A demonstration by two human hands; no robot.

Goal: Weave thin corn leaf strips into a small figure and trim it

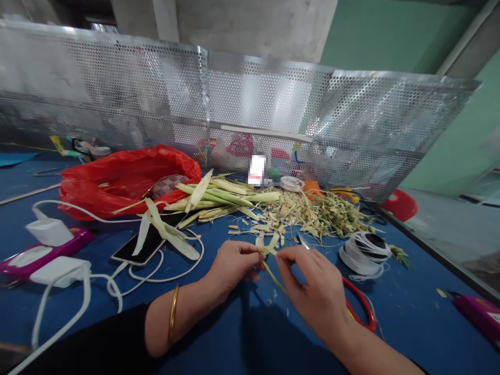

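I have the left hand [234, 265] nearer the work: its thumb and forefinger are pinched together on the head of a slim husk-and-stalk piece [275, 278], which sits between the two hands, above the blue tabletop [211, 344]. From that pinch the stalk's long axis slants down and right, towards the underside of the right hand [312, 281], while short pale strips fan out at the top, beside the right fingertips. Those right fingers are curled, thumb and forefinger brought close; from my viewpoint I can't tell whether they grip a strip or only hover next to it.

Red-handled scissors [367, 310] lie partly hidden beyond the right hand, and a spool of white cord [361, 255] stands farther out on that side. Ahead, I see a heap of dry plant scraps [312, 211] next to a bundle of long husk leaves [222, 195].
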